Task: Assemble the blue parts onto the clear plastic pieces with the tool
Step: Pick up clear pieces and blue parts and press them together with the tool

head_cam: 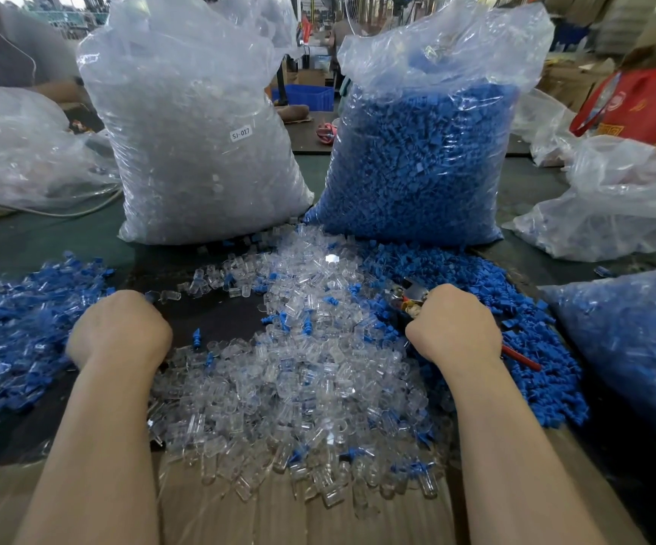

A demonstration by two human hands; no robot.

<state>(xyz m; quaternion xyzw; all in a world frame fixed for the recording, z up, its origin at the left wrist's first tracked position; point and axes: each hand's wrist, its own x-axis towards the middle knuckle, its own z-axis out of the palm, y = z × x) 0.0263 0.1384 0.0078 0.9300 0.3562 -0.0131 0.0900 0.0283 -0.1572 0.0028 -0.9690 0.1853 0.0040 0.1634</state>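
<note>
Fingers of the right hand are curled tight round the pliers, whose metal jaws poke out past the knuckles and whose red handle trails out behind the wrist. Whether the jaws hold a part is hidden by the hand. The left hand is balled with its fingers tucked under, knuckles up; a clear tube-shaped piece shows just beyond its fingertips, but I cannot tell whether the fingers pinch it or only lie beside it.

Between the 2 hands, the loose clear plastic pieces spread across the middle of the table toward its near edge, with stray blue plugs mixed in. The heap of blue parts lies under and beyond the right hand, toward the table's right side. At the left edge sits a pile of what look like finished blue-and-clear assemblies. Further back stand 2 big sacks, the bag of clear pieces and the bag of blue parts.

Risks, as I judge them: squeezing the pliers on a plug not seated straight could crack the clear piece or nip a left fingertip. Heaps overlap, so a sweeping wrist could push unassembled parts into the finished pile. Pieces at the near edge could slide off.
</note>
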